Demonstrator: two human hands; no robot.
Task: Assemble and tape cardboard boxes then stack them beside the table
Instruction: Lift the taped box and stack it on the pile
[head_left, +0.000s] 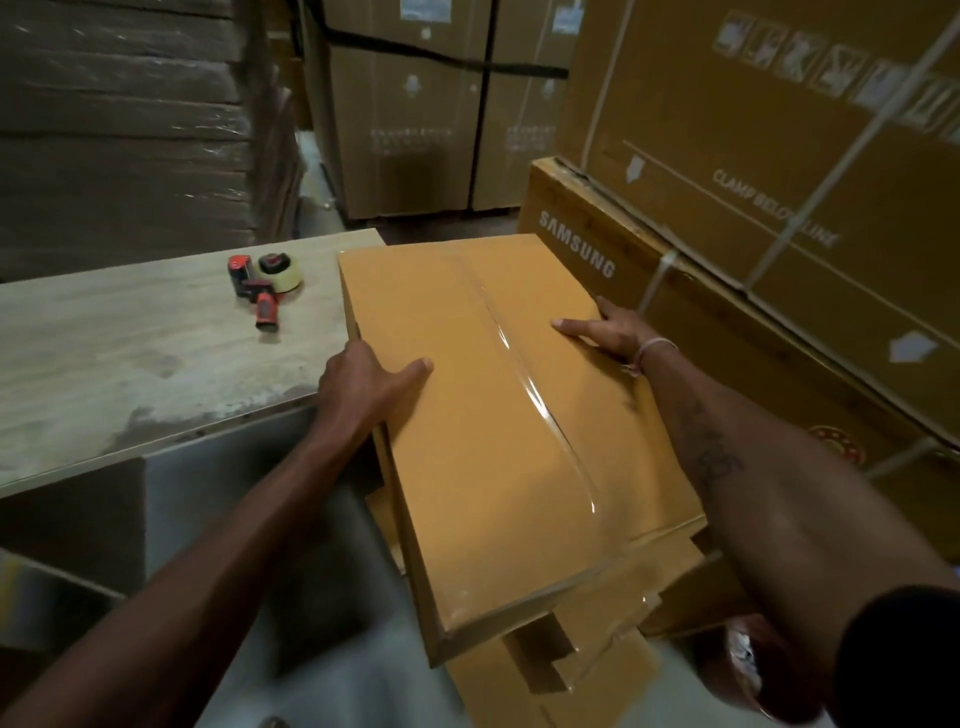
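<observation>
From the head camera, a taped cardboard box (498, 415) sits on other cardboard boxes (587, 639) just beside the table (130, 364), clear tape running along its top seam. The left hand (363, 387) grips its left edge with the thumb on top, and the right hand (605, 327) grips its right edge likewise. A red tape dispenser (265, 286) lies on the table, apart from both hands.

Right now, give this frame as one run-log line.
taped box: on stack beside table | left hand: grips left edge | right hand: grips right edge | tape dispenser: on table
</observation>
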